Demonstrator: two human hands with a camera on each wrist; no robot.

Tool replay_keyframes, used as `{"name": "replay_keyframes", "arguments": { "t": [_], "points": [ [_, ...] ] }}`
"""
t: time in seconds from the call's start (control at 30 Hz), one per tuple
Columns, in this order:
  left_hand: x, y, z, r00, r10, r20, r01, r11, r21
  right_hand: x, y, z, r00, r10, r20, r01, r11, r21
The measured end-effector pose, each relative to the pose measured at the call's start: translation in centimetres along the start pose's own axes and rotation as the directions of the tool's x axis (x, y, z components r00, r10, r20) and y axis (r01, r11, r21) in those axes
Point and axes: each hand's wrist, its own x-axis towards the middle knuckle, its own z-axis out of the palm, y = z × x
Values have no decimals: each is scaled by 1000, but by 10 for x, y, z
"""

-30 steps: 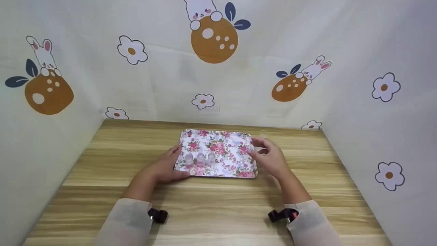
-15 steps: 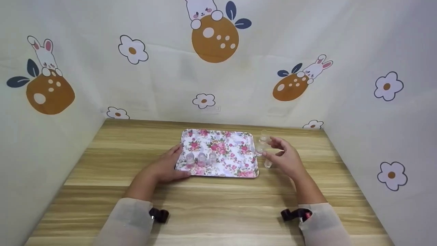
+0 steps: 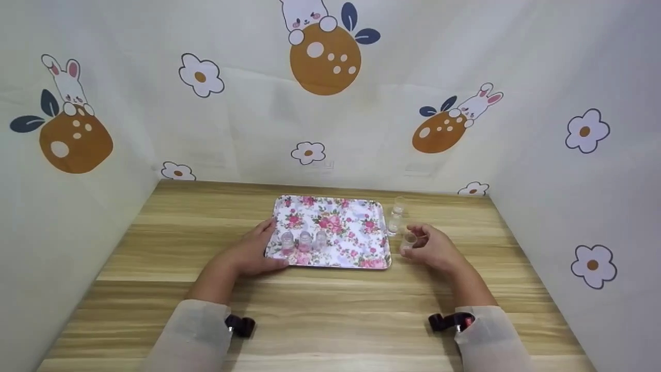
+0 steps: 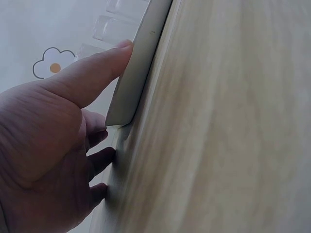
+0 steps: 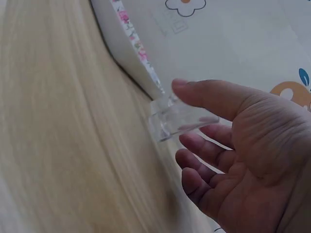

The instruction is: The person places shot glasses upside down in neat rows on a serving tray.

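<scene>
A rectangular tray with a pink rose print (image 3: pixel 356 211) lies on the wooden table. My left hand (image 3: pixel 250 251) grips its near left corner, the thumb (image 4: pixel 116 53) along the front rim and the fingers by the left side. Three small clear cups (image 3: pixel 305 241) stand in a row on the tray's near left part. Just off the tray's right side, my right hand (image 3: pixel 434 249) holds another small clear cup (image 5: pixel 175 121) between thumb and fingers, low by the tabletop. Two more clear cups, one nearer (image 3: pixel 395 223) and one farther back (image 3: pixel 398 205), stand behind it.
Wood-grain tabletop (image 3: pixel 330 315) surrounds the tray. A pale cloth backdrop (image 3: pixel 248 124) with rabbits, oranges and flowers encloses the back and both sides. Each wrist wears a black camera mount, such as the left one (image 3: pixel 241 325).
My right hand has left the tray's right edge, moved right, then come down and taken hold of the nearest cup beside the tray. The left hand keeps its place on the tray.
</scene>
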Motion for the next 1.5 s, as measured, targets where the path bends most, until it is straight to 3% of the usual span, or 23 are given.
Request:
{"name": "replay_keyframes", "arguments": {
  "t": [0.6,1.0,1.23,1.5],
  "points": [
    [-1,2,0,1000,-14,12,14,1000,11,2,17,4,999,-28,-36,23,992,-126],
    [-1,2,0,1000,21,9,-21,1000,-17,2,4,1,993,-10,-119,16,999,52],
    [-1,4,0,1000,-7,11,7,999,-37,1,-15,4,983,7,-184,19,991,136],
    [-2,3,0,1000,-23,17,24,999,-31,3,-39,20,978,-70,-197,102,982,157]
  ]
}}
